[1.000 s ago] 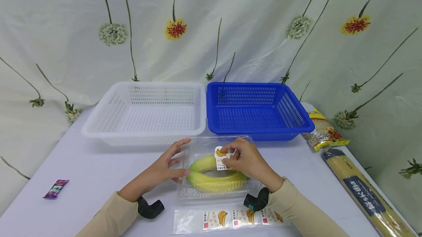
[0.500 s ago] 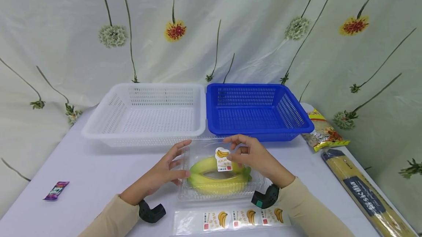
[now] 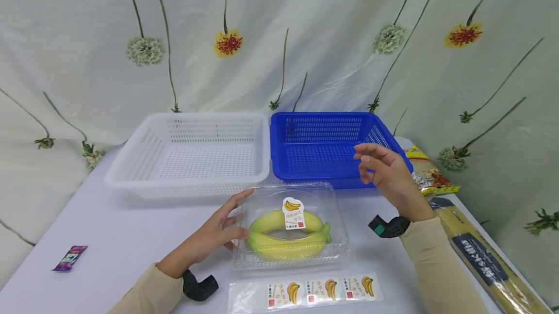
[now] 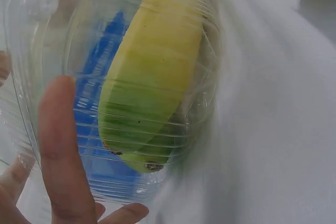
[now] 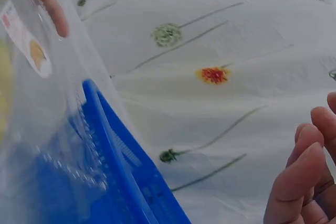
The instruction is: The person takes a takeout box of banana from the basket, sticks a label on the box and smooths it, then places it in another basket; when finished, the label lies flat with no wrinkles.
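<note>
A clear plastic clamshell box [image 3: 312, 197] with yellow-green bananas [image 3: 284, 246] inside stands in front of the baskets in the head view. On its lid lies a white banana sticker [image 3: 293, 213], flat and upright to the viewer. My left hand [image 3: 218, 229] rests against the box's left side, fingers spread; the left wrist view shows the thumb [image 4: 60, 145] straight along the plastic. My right hand [image 3: 388, 175] is raised right of the box, near the front of the blue basket [image 3: 327, 175], its fingers loosely bent with nothing between them.
In front of the box lies a clear strip [image 3: 249, 295] with several banana stickers. A white basket [image 3: 192, 178] stands beside the blue one. To the right are a food bag [image 3: 430, 171] and a long noodle pack [image 3: 485, 256]; a small purple packet [image 3: 71, 258] lies left.
My right hand has let go of the sticker on the lid and moved up and right, away from the box. My left hand has stayed at the box's left side.
</note>
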{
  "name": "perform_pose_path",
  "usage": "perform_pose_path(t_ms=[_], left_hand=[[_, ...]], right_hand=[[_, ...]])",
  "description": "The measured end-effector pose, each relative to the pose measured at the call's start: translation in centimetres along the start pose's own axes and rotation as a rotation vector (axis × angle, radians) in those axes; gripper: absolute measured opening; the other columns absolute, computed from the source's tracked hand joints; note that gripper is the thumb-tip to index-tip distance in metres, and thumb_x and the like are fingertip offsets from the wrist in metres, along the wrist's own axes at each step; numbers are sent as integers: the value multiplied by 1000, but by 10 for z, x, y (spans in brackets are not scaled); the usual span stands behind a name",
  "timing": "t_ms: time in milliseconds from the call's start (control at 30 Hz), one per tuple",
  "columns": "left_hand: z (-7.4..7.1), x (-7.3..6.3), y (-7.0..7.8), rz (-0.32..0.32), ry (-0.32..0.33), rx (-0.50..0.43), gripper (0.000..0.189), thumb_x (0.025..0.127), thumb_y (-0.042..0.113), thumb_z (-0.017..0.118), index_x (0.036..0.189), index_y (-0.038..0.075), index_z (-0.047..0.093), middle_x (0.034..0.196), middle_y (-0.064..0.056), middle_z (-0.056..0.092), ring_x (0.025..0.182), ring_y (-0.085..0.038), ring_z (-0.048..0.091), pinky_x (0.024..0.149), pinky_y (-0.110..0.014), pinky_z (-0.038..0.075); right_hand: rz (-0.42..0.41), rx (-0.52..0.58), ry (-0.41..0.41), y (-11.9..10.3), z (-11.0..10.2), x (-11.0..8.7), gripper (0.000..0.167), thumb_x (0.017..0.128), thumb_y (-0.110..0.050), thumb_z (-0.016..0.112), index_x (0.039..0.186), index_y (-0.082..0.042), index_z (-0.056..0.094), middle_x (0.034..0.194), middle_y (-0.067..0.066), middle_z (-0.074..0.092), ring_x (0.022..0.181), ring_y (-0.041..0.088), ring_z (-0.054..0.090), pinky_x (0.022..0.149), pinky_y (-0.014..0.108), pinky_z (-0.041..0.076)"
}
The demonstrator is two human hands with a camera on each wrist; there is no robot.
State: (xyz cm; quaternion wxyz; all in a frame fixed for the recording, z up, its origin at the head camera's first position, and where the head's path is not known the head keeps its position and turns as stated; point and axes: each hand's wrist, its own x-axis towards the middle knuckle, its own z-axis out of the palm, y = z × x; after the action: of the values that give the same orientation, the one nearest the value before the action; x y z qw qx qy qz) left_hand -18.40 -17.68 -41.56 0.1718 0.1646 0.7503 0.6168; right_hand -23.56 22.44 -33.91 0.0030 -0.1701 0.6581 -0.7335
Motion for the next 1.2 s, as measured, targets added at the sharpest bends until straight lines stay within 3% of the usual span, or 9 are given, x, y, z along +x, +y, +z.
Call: perform_pose_path(t_ms=[100, 300, 467, 667, 833, 1000, 1200], left_hand=[[1, 0, -1, 20, 7, -10, 92, 91, 9, 70, 172, 15, 25, 177, -26, 3, 150, -75, 11, 62, -41, 61], [1, 1, -2, 34, 9, -27, 90, 91, 8, 71, 170, 10, 26, 176, -28, 8, 151, -73, 12, 59, -41, 62], [1, 1, -1, 22, 11, -34, 91, 90, 9, 72, 169, 11, 28, 176, -27, 8, 153, -70, 14, 59, -41, 62], [0, 1, -1, 23, 9, -45, 91, 89, 9, 73, 169, 9, 28, 176, -28, 6, 153, -70, 13, 59, -41, 62], [0, 2, -2, 31, -1, -61, 92, 89, 8, 72, 169, 7, 27, 176, -29, 3, 153, -71, 12, 58, -39, 62], [-1, 2, -3, 33, -4, -59, 92, 89, 9, 72, 169, 7, 26, 176, -29, 3, 153, -71, 11, 58, -40, 62], [0, 2, -3, 24, 11, -62, 91, 88, 8, 72, 168, 8, 28, 175, -29, 4, 152, -71, 11, 58, -39, 62]], right_hand=[[-40, 84, 103, -2, -19, 1, 27, 112, -4, 55, 116, -17, 78, 108, -2, 70, 81, 11, 58, 68, 24, 48], [-90, 96, 287, 0, -55, 2, 17, 110, -9, 62, 116, -14, 77, 104, -2, 70, 79, 11, 59, 68, 22, 51], [-15, 10, 416, 8, -80, 1, 10, 107, -17, 70, 115, -19, 76, 104, -3, 69, 81, 12, 58, 70, 19, 54], [120, -190, 525, 18, -100, -1, 8, 109, -24, 67, 114, -28, 72, 107, -9, 64, 84, 12, 54, 67, 17, 49], [224, -323, 513, 24, -112, -1, 13, 111, -22, 63, 122, -27, 68, 106, -10, 61, 75, 10, 49, 62, 21, 44], [262, -317, 410, 31, -120, -2, 24, 111, -27, 64, 135, -25, 65, 103, -12, 58, 67, 7, 46, 57, 23, 40], [269, -311, 283, 41, -122, -1, 52, 110, -37, 64, 159, -24, 51, 117, -12, 54, 70, 7, 42, 58, 23, 37]])
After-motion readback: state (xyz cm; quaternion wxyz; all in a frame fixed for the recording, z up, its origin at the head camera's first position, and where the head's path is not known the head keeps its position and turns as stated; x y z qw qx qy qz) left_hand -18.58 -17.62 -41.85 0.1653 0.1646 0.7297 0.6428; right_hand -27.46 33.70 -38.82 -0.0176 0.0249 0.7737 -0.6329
